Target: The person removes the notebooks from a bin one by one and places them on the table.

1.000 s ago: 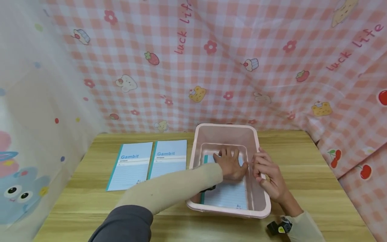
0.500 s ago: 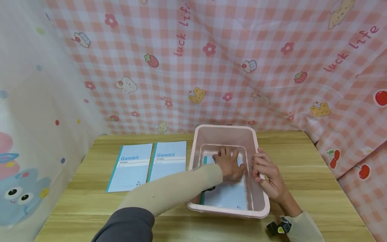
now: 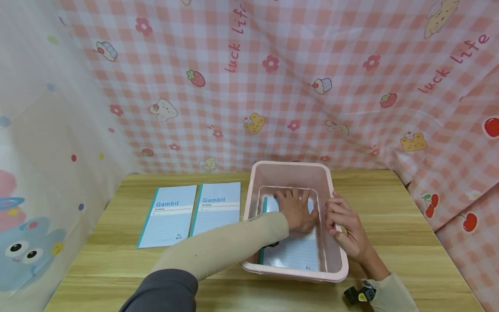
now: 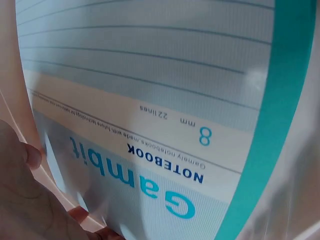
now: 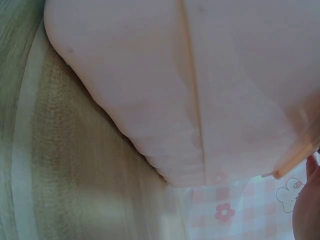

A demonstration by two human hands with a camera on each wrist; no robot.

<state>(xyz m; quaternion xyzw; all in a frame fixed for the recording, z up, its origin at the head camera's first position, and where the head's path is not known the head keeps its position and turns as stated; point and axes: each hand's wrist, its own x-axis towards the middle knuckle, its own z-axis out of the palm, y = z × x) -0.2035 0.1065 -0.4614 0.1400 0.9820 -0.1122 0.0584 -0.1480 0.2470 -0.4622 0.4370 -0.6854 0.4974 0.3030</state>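
A pink plastic bin [image 3: 339, 272] stands on the table, with a light blue notebook [image 3: 290, 253] with a teal spine lying inside. My left hand [image 3: 298, 212] reaches into the bin, fingers spread over the upper part of that notebook. The left wrist view shows the notebook cover [image 4: 150, 90] close up, printed "Gambit NOTEBOOK", with the hand [image 4: 30, 200] along its edge. Outside the bin's right wall, my right hand [image 3: 348, 225] grips the rim, fingers curled over it. In the right wrist view the bin's outer wall [image 5: 125, 80] fills most of the picture.
Two matching notebooks, one at far left [image 3: 167, 216] and one nearer the bin [image 3: 218, 206], lie side by side on the wooden table [image 3: 105, 268]. My left forearm passes over the lower part of the nearer one. A pink checked cloth [image 3: 234, 108] hangs behind the table.
Inside the bin, the left fingers have straightened and reached slightly farther away. The notebook's top end has shifted slightly toward the far wall. The right hand keeps its grip on the rim.
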